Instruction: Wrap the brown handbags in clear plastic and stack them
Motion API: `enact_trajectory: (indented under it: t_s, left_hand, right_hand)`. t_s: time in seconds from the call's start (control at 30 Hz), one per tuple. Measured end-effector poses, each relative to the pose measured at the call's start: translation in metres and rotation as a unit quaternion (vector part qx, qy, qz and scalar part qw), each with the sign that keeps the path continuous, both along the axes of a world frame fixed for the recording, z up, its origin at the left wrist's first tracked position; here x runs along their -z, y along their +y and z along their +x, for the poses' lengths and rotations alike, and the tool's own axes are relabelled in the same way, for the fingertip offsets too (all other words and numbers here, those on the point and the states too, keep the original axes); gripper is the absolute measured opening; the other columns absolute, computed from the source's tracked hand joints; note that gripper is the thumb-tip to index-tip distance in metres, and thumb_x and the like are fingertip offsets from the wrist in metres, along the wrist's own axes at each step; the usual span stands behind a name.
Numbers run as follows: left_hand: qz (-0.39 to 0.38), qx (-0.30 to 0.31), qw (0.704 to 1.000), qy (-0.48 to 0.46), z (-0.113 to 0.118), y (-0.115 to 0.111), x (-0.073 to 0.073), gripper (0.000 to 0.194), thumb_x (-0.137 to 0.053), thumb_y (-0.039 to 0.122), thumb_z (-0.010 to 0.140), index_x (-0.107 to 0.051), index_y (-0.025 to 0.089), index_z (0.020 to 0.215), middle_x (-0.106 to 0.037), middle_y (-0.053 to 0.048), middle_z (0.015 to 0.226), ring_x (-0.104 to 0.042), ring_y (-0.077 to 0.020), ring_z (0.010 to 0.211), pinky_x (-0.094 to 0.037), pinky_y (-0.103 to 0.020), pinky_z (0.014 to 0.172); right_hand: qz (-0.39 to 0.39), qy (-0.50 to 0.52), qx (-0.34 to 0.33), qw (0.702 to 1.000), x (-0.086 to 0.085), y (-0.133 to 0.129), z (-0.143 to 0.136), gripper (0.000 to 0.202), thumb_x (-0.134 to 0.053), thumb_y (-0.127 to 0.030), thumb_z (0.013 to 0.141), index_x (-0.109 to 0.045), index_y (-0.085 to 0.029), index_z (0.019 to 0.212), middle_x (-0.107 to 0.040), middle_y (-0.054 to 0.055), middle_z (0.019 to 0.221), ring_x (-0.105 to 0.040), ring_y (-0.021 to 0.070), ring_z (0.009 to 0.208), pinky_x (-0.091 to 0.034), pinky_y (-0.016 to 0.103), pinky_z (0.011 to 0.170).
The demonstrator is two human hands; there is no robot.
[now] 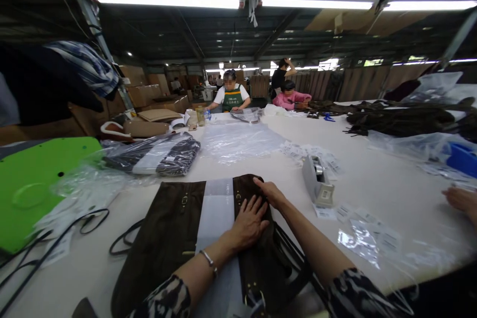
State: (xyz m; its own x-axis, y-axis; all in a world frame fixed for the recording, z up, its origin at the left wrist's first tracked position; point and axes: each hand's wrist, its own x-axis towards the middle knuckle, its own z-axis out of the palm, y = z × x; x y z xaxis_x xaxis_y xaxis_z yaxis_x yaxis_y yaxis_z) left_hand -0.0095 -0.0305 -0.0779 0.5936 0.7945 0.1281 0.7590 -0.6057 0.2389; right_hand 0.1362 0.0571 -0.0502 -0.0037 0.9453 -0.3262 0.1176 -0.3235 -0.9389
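Note:
A dark brown garment (164, 228) with small metal buckles lies on the white table in front of me, a pale translucent strip (216, 208) running down its middle. My left hand (249, 223) rests flat on the garment just right of the strip, fingers spread. At the garment's far right corner is my right hand (269, 193), its thumb and fingers at the folded edge; the fingertips are partly hidden, so its hold is unclear. Dark cords (294, 248) trail from the garment's right side, below my right forearm.
A bagged dark garment (160, 154) lies behind on the left, beside a green panel (48, 184). Clear bags (242, 139) lie farther back. A tape dispenser (318, 181) and labels (372, 228) are on the right. Another person's hand (462, 199) reaches in at far right.

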Motion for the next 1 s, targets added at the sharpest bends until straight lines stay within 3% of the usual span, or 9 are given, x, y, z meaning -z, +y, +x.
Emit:
enact_trajectory:
  t_s: [0.17,0.3,0.4,0.5,0.57,0.67,0.8,1.0]
  left_hand:
    - [-0.017,-0.008,1.000,-0.007,0.001,0.001,0.003,0.062,-0.035,0.055,0.097,-0.030,0.025,0.151,-0.025,-0.009,0.161,-0.015,-0.0308,0.149,-0.018,-0.060,0.119]
    - [0.010,-0.012,0.999,-0.029,0.000,-0.005,0.001,0.066,-0.039,0.055,0.096,-0.024,0.026,0.153,-0.016,-0.009,0.163,-0.009,-0.0288,0.150,-0.016,-0.058,0.120]
    - [0.008,-0.009,0.999,-0.040,-0.001,-0.007,-0.001,0.068,-0.043,0.053,0.095,-0.019,0.027,0.154,-0.015,-0.008,0.163,-0.008,-0.0284,0.151,-0.017,-0.059,0.120]
    - [-0.002,0.001,0.999,-0.044,-0.002,-0.007,-0.002,0.067,-0.043,0.052,0.096,-0.019,0.030,0.154,-0.016,-0.006,0.163,-0.010,-0.0283,0.150,-0.015,-0.061,0.119]
    - [-0.009,0.005,0.999,-0.047,-0.003,-0.007,-0.003,0.068,-0.043,0.052,0.096,-0.016,0.030,0.154,-0.016,-0.006,0.163,-0.010,-0.0277,0.151,-0.014,-0.061,0.119]
    - [-0.017,0.010,0.998,-0.056,-0.004,-0.008,-0.005,0.072,-0.043,0.053,0.095,-0.010,0.029,0.155,-0.014,-0.005,0.164,-0.008,-0.0271,0.151,-0.012,-0.061,0.120]
    - [-0.017,0.016,0.998,-0.057,-0.004,-0.009,-0.005,0.074,-0.041,0.055,0.096,-0.005,0.029,0.156,-0.012,-0.004,0.164,-0.007,-0.0270,0.151,-0.011,-0.062,0.120]
    - [-0.029,0.037,0.998,-0.045,-0.005,-0.009,-0.002,0.071,-0.037,0.054,0.097,-0.008,0.026,0.156,-0.016,-0.005,0.163,-0.011,-0.0283,0.150,-0.011,-0.065,0.119]
  right_hand:
    - [-0.017,-0.067,-0.005,0.998,-0.004,0.012,0.001,0.035,-0.069,-0.046,0.078,-0.061,-0.012,0.083,-0.061,0.006,0.065,-0.056,0.0166,0.057,-0.046,0.029,0.052]
    - [0.026,-0.046,-0.038,0.998,-0.015,0.016,0.014,0.030,-0.062,-0.040,0.083,-0.060,-0.015,0.099,-0.066,0.006,0.077,-0.063,0.0146,0.064,-0.054,0.029,0.063]
    - [0.063,-0.048,-0.093,0.993,-0.017,0.022,0.023,0.025,-0.068,-0.025,0.073,-0.065,-0.016,0.096,-0.069,0.004,0.076,-0.065,0.0148,0.068,-0.055,0.029,0.070]
    - [0.105,-0.091,-0.129,0.982,-0.013,0.034,0.030,0.021,-0.072,-0.013,0.058,-0.070,-0.017,0.078,-0.068,0.001,0.068,-0.064,0.0187,0.070,-0.054,0.032,0.074]
    - [0.141,-0.112,-0.146,0.973,-0.008,0.041,0.031,0.023,-0.071,-0.009,0.051,-0.071,-0.019,0.072,-0.070,0.000,0.074,-0.065,0.0217,0.082,-0.052,0.034,0.082]
    - [0.180,-0.107,-0.189,0.959,-0.001,0.047,0.027,0.024,-0.069,-0.012,0.053,-0.073,-0.020,0.075,-0.073,0.000,0.085,-0.064,0.0245,0.094,-0.049,0.036,0.091]
    - [0.189,-0.073,-0.252,0.946,-0.003,0.047,0.029,0.021,-0.068,-0.023,0.062,-0.074,-0.018,0.082,-0.074,0.000,0.088,-0.064,0.0245,0.095,-0.047,0.038,0.095]
    - [0.127,-0.066,-0.350,0.926,-0.017,0.057,0.044,0.027,-0.072,-0.031,0.064,-0.075,-0.013,0.084,-0.073,0.004,0.085,-0.064,0.0209,0.081,-0.051,0.034,0.081]
